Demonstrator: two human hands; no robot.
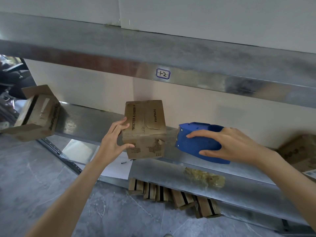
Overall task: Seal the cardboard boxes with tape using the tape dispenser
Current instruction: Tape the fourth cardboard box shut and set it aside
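Observation:
A small brown cardboard box [145,129] with printed lettering sits on the metal shelf [171,170], its flaps closed. My left hand [113,139] holds its left side, fingers on the top and thumb on the front face. Just right of the box is a blue tape dispenser [196,142]. My right hand [229,144] grips it from the right, fingers over its top and thumb along its lower side. A strip of clear tape appears to run from the dispenser's front to the box's right edge.
An open cardboard box [37,113] lies tilted at the shelf's left end. Another box [301,151] stands at the right edge. An upper shelf [162,53] labelled 12 overhangs. Several flat cartons [172,195] lie below on the grey floor, and a paper sheet with a pen [119,166] lies near them.

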